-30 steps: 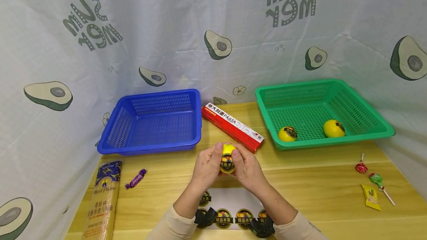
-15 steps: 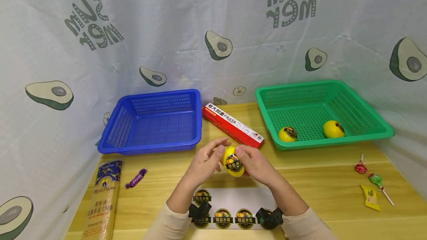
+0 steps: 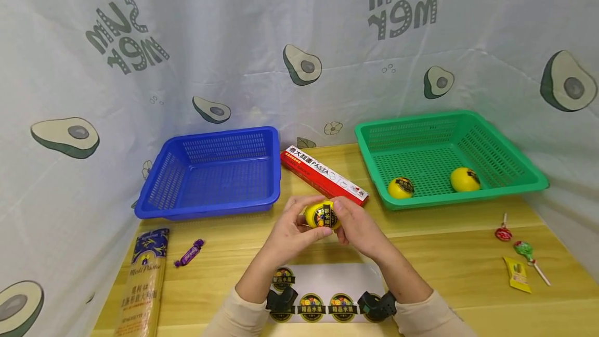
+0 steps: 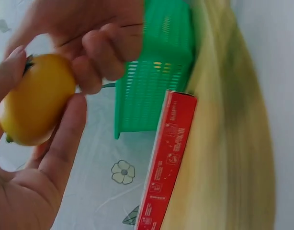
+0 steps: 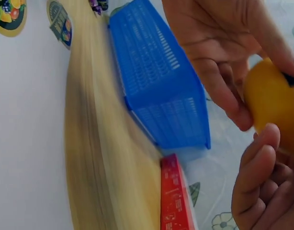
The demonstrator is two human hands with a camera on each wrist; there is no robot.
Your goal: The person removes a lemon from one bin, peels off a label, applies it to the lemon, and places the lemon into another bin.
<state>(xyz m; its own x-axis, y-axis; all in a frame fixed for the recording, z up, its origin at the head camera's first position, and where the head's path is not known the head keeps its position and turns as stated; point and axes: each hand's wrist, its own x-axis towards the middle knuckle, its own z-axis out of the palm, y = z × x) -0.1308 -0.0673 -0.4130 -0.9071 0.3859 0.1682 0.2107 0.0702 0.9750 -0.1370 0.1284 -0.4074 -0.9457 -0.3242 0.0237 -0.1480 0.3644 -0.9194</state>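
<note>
At the far left of the desk (image 3: 435, 254) a long pasta packet (image 3: 145, 280) lies flat, with a purple wrapped sweet (image 3: 189, 252) just beside it. Behind them sits the blue basket (image 3: 212, 170); no contents show in it. Between the baskets a red pasta box (image 3: 324, 181) lies at a slant.

In the middle, you hold a yellow lemon (image 3: 322, 215) with a dark round sticker (image 3: 323, 216) on its face, lifted just above the desk in front of the red box. Your left hand (image 3: 292, 233) cups it from the left, fingers (image 4: 65, 139) curled around the fruit. Your right hand (image 3: 357, 230) grips it from the right, thumb near the sticker. Below your wrists lies the white sticker sheet (image 3: 323, 295), several round labels left on it.

Further right, the green basket (image 3: 496, 165) holds two more yellow lemons (image 3: 400, 188) (image 3: 465, 179), both labelled. At the far right edge lie lollipops (image 3: 524, 248) and a yellow sachet (image 3: 518, 273).

The likely trouble: the lemon's skin is curved, so if you press only the sticker's centre, its rim may wrinkle or lift. Rolling the fruit between both hands could also let it slip and drop onto the sheet, and the round fruit might roll towards the desk edge.
</note>
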